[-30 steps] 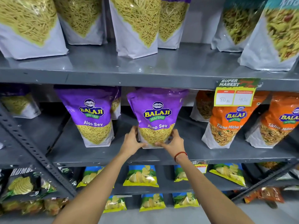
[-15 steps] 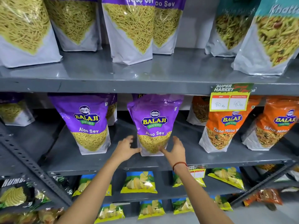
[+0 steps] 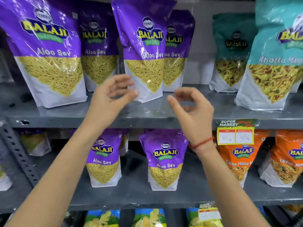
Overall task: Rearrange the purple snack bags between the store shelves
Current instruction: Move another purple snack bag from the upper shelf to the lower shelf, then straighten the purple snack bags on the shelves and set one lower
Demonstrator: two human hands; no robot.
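Several purple Aloo Sev bags stand on the upper shelf [image 3: 147,117]: a big one at the left [image 3: 45,51], a front middle one [image 3: 144,53], and two behind. My left hand [image 3: 111,99] is raised just left of the middle bag's base, fingers spread, holding nothing. My right hand [image 3: 191,110], with a red thread at the wrist, hovers to the right of that base, fingers curled apart and empty. On the lower shelf [image 3: 131,200] stand two purple bags: one at the left [image 3: 104,158], one in the middle [image 3: 164,159], partly behind my wrists.
Teal Khatta Mitha bags [image 3: 272,59] fill the upper shelf's right side. Orange Tikha Mitha bags [image 3: 237,158] stand at the lower right under a price tag [image 3: 236,133]. Yellow-blue chip packets [image 3: 149,218] sit below. A perforated steel brace [image 3: 18,154] slants at the left.
Both hands let go of the middle purple bag on the lower shelf and rose to the upper shelf. The view tilted upward with them.
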